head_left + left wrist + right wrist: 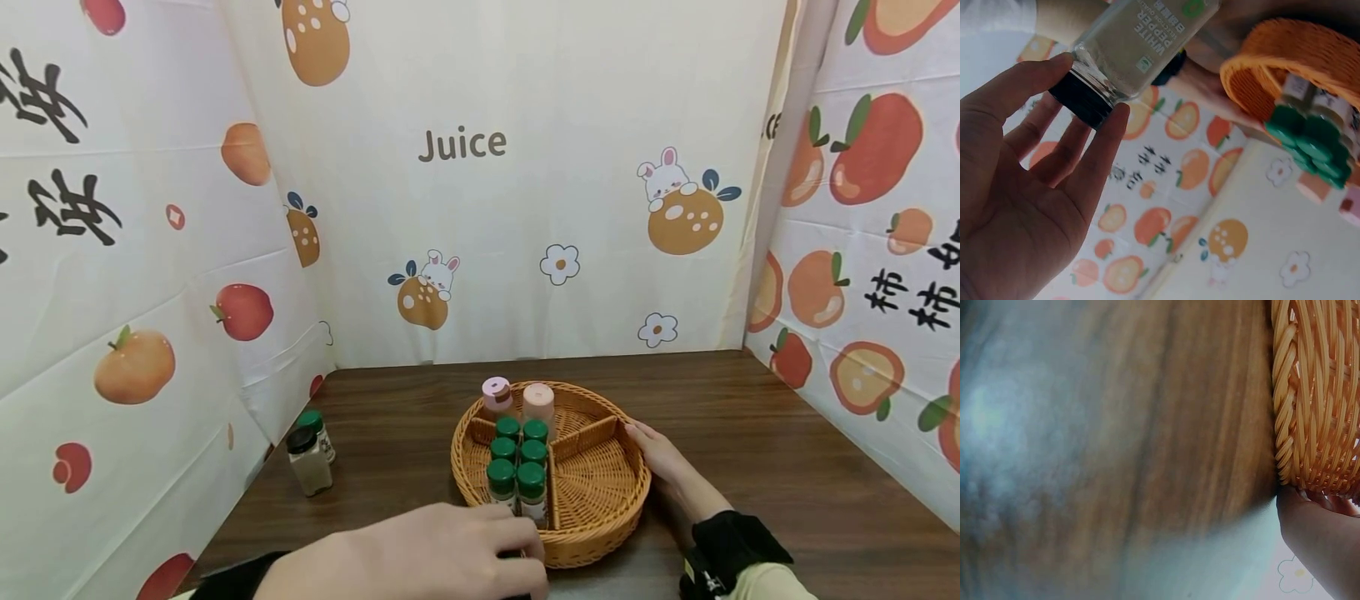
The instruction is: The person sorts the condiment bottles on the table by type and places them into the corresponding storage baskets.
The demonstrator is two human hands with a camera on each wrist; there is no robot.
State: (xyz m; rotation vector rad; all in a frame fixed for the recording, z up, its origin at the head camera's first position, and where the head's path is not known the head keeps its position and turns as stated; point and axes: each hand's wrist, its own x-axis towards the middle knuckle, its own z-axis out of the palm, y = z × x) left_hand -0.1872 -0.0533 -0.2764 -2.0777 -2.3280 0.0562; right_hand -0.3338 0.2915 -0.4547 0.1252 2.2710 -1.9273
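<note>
While six green-capped jars (517,467) fill one basket (600,492) compartment.

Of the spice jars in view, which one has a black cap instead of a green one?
The pepper jar pinched in the left hand; every jar in the basket is green-capped.

The basket (630,500) is woven wicker, rough and ribbed. The counter (787,467) is dark wood, matt. The pepper jar (1129,47) is clear, glossy, with a black cap.
</note>
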